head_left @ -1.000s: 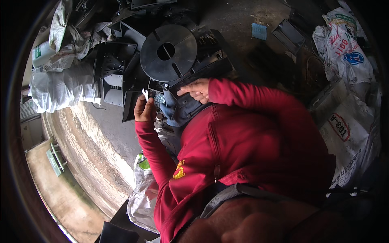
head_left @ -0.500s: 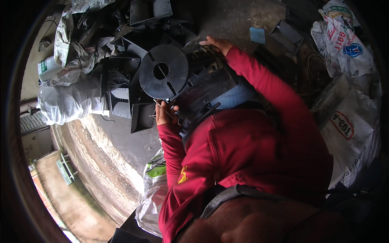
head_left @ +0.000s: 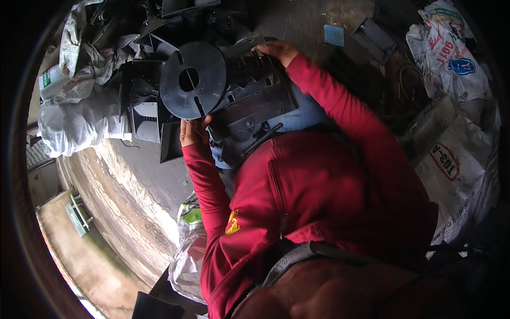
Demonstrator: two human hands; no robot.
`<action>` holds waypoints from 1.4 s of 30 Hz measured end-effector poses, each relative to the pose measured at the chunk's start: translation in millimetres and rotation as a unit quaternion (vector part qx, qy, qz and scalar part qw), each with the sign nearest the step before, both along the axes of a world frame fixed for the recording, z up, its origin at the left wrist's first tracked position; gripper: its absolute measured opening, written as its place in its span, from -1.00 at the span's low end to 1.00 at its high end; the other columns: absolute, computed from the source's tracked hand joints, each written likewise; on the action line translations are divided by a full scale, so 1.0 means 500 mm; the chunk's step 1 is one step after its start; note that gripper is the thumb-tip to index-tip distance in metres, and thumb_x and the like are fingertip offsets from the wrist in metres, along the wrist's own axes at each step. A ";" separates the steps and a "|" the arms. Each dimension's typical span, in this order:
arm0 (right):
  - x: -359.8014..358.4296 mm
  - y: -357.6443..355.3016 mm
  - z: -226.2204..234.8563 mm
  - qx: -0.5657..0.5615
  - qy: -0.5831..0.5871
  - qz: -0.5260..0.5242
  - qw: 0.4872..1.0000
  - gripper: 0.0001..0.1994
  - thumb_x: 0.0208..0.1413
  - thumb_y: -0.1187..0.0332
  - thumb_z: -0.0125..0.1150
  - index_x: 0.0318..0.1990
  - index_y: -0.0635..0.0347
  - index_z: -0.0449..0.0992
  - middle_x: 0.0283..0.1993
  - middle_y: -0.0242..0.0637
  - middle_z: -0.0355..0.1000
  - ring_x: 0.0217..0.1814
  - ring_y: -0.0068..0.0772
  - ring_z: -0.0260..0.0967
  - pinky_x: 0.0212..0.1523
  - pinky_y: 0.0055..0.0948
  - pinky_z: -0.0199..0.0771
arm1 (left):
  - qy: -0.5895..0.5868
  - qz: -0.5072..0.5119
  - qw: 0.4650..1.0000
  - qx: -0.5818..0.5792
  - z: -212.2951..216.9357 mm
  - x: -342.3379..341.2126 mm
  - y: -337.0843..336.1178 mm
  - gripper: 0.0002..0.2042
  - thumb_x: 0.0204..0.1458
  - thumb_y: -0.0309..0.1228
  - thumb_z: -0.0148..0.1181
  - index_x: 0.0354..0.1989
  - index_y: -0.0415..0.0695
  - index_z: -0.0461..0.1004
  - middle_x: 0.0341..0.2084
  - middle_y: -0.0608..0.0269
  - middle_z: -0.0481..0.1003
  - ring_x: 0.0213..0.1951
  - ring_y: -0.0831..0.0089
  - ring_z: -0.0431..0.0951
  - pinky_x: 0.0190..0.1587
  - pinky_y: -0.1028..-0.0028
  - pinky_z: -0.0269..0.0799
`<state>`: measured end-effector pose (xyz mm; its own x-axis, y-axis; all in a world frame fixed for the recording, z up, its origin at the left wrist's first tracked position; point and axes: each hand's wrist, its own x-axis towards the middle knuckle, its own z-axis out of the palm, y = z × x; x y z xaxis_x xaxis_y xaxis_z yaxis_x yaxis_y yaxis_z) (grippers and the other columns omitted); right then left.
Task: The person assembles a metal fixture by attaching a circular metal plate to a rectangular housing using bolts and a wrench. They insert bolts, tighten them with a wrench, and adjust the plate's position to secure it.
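Observation:
A large flat black disc [head_left: 212, 77], with a round centre hole and two slots, stands tilted at the left end of a long black housing [head_left: 260, 101]. The housing lies across my lap, its long side facing me. My left hand [head_left: 194, 132] is closed at the disc's lower edge, thumb up and fingers curled; part of its grip is hidden behind the rim. At the far right corner of the housing, my right hand [head_left: 279, 50] pinches the edge with its fingertips.
Several black panelled parts [head_left: 146, 119] are heaped to the left and beyond. A white wrapped bundle [head_left: 85, 127] lies at the left. White printed sacks [head_left: 449, 175] stand at the right, and a blue square sheet [head_left: 333, 35] lies on the far floor near another black part [head_left: 373, 37].
The disc and housing have shifted a little left, both hands moving along with them. A thin light rod seen at my left fingers before no longer shows. The whole view has also shifted slightly.

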<state>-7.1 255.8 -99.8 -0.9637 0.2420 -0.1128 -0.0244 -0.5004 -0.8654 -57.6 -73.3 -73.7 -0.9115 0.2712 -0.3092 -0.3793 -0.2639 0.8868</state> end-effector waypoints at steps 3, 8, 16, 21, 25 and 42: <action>0.007 -0.004 0.004 -0.020 0.001 0.003 1.000 -0.74 0.06 0.30 0.27 -0.18 0.30 0.57 -0.21 -0.25 0.54 -0.19 -0.51 0.48 -0.10 -0.56 0.48 | 0.008 -0.001 1.000 0.011 0.004 0.003 -0.003 -0.74 0.17 -0.40 0.01 0.03 -0.12 0.34 -0.24 0.20 0.54 -0.38 0.32 0.63 -0.84 0.68 0.06; 0.013 -0.009 0.012 -0.013 0.021 -0.011 1.000 -0.76 0.06 0.33 0.25 -0.19 0.31 0.57 -0.24 -0.27 0.54 -0.22 -0.53 0.48 -0.14 -0.58 0.48 | 0.013 -0.022 1.000 0.003 -0.003 0.003 -0.018 -0.77 0.16 -0.38 0.04 -0.02 -0.12 0.37 -0.42 0.28 0.52 -0.37 0.32 0.64 -0.83 0.66 0.00; 0.016 -0.017 0.017 -0.014 0.028 -0.019 0.999 -0.78 0.08 0.38 0.22 -0.17 0.34 0.56 -0.24 -0.27 0.53 -0.24 -0.53 0.48 -0.16 -0.59 0.48 | -0.002 -0.007 1.000 -0.002 0.040 0.018 -0.002 -0.73 0.13 -0.42 0.06 0.01 -0.16 0.36 -0.39 0.37 0.46 -0.40 0.34 0.62 -0.82 0.67 -0.01; 0.023 -0.024 0.029 -0.015 0.007 -0.031 0.999 -0.77 0.09 0.36 0.21 -0.16 0.34 0.55 -0.24 -0.27 0.53 -0.25 -0.53 0.48 -0.18 -0.59 0.48 | -0.006 -0.002 1.000 -0.005 0.035 0.018 -0.002 -0.70 0.14 -0.38 0.07 0.04 -0.13 0.35 -0.40 0.38 0.45 -0.38 0.36 0.62 -0.79 0.66 -0.01; 0.043 0.022 0.009 -0.178 0.056 0.135 0.973 -0.65 0.14 0.21 0.14 -0.04 0.29 0.47 -0.39 -0.40 0.46 -0.43 -0.59 0.41 -0.37 -0.66 0.43 | 0.085 0.064 0.987 -0.123 0.014 0.033 -0.027 -0.74 0.14 -0.30 0.09 -0.07 -0.16 0.42 -0.49 0.34 0.50 -0.57 0.55 0.49 -0.76 0.67 -0.01; 0.250 -0.077 0.146 -0.433 -0.112 0.133 0.884 -0.49 0.25 0.02 -0.18 0.10 0.28 0.37 -0.02 -0.17 0.44 0.07 -0.25 0.37 0.12 -0.17 0.37 | 0.615 -0.261 0.687 -0.288 0.180 0.184 0.253 -0.58 -0.23 -0.65 0.23 -0.11 -0.01 0.53 -0.26 0.31 0.48 -0.40 0.35 0.58 -0.42 0.44 0.52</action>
